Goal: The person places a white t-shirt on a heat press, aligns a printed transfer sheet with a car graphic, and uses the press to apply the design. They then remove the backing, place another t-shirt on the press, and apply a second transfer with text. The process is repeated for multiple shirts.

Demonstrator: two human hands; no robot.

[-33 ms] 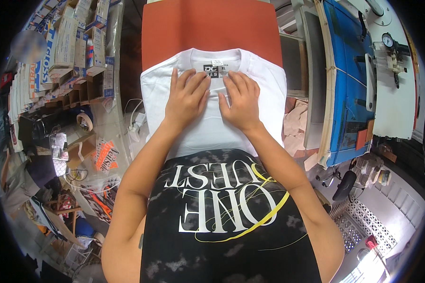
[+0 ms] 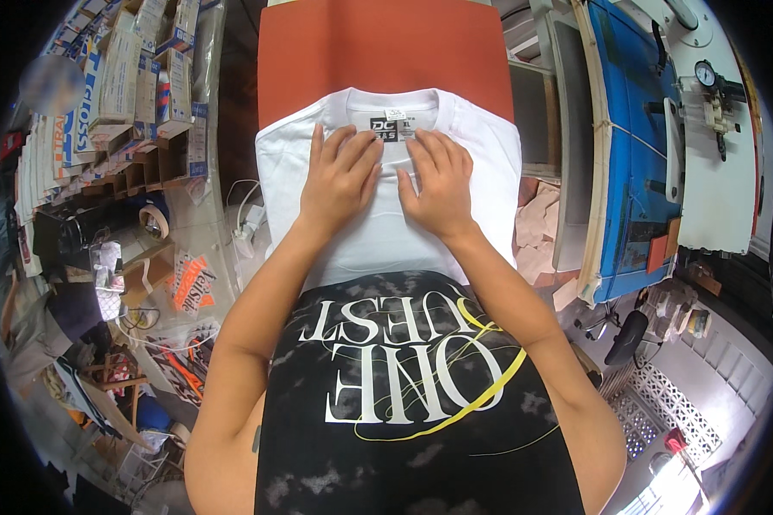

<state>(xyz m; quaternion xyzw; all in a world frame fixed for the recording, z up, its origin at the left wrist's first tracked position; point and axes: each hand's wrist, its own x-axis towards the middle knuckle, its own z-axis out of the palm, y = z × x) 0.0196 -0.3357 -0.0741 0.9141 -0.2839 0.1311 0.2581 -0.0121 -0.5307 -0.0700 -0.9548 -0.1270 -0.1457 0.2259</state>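
A white T-shirt (image 2: 489, 172) lies spread over a red-orange board (image 2: 386, 51), its collar pointing away from me. Inside the neck show a black printed label (image 2: 384, 129) and a small white tag. My left hand (image 2: 342, 176) rests flat on the shirt just below the collar, left of the label, fingers stretched out. My right hand (image 2: 438, 180) lies the same way on the right side, its fingertips close to the label. Neither hand grips anything; both press lightly on the cloth. The lower end of the shirt is hidden behind my own black printed top.
Stacked cardboard boxes (image 2: 116, 77) fill the left side, with a tape roll (image 2: 154, 221) below them. At right stands a blue panel (image 2: 636, 172) beside a white machine with a pressure gauge (image 2: 704, 73). Brownish paper sheets (image 2: 537, 227) lie just right of the board.
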